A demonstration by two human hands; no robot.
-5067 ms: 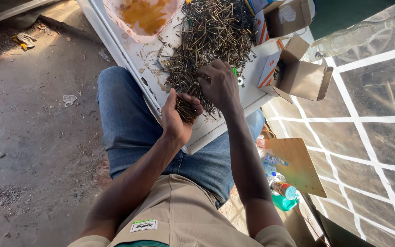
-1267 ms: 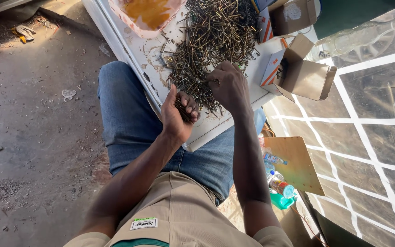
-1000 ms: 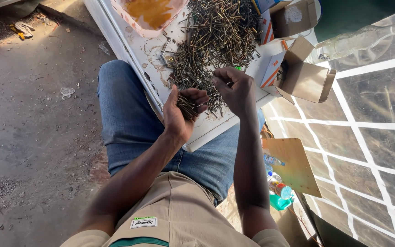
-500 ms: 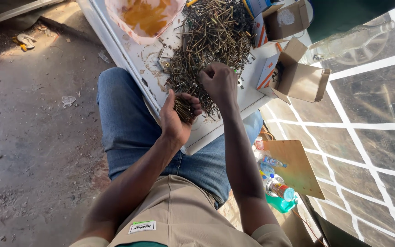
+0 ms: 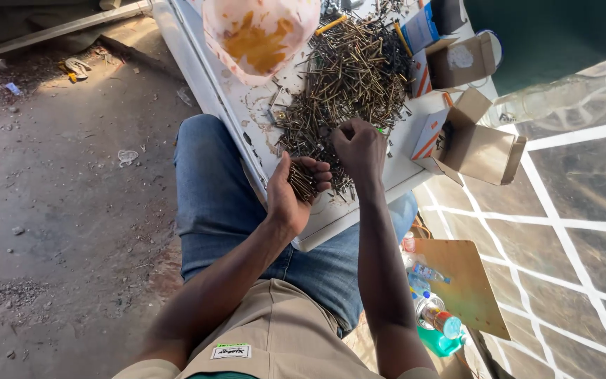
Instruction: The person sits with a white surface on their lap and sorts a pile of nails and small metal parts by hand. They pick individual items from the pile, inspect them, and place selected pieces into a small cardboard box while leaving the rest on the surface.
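A large heap of brass-coloured screws [image 5: 348,81] lies on a white board [image 5: 213,77] resting across my lap. My left hand [image 5: 292,193] is cupped palm up at the board's near edge and holds a bundle of aligned screws [image 5: 303,184]. My right hand [image 5: 359,151] hovers over the near side of the heap with its fingers curled down among the screws; whether it pinches any is hidden by the knuckles.
An open cardboard box [image 5: 471,144] sits to the right of the heap, another box [image 5: 457,62] behind it. A plastic bag with orange contents [image 5: 261,35] lies at the board's far end. Bottles [image 5: 433,316] and a brown board [image 5: 461,281] stand by my right leg. Dirt floor lies to the left.
My right hand went out to the right of the heap, then came back over its near side. My left hand kept its bundle of screws in about the same place.
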